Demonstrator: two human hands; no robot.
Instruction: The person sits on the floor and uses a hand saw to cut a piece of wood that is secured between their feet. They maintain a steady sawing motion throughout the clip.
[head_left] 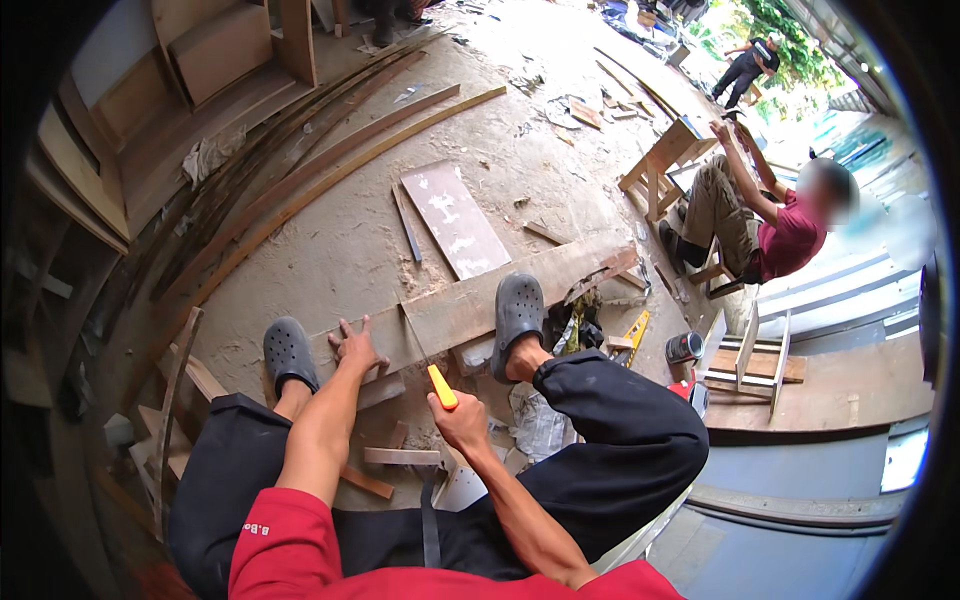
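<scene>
A long wooden board point(575, 268) lies crosswise in front of me. My left hand point(357, 347) presses on its left part with the fingers spread. My right hand point(461, 422) is closed round the yellow handle of a handsaw point(441, 388). The thin saw blade reaches forward from the handle to the board, right of my left hand. Its edge meets the wood there, but how deep it sits cannot be made out. My right foot in a grey clog point(518, 312) is on the board; the other clog point(290, 352) is by its left end.
Beyond the board lies a flat panel point(455, 220) with white patches. Long curved-looking strips point(330, 178) run along the left, beside wooden cabinets point(220, 50). Offcuts point(402, 456) lie between my legs. A can point(684, 347) stands right. A seated person point(790, 235) works at a wooden stand point(668, 160).
</scene>
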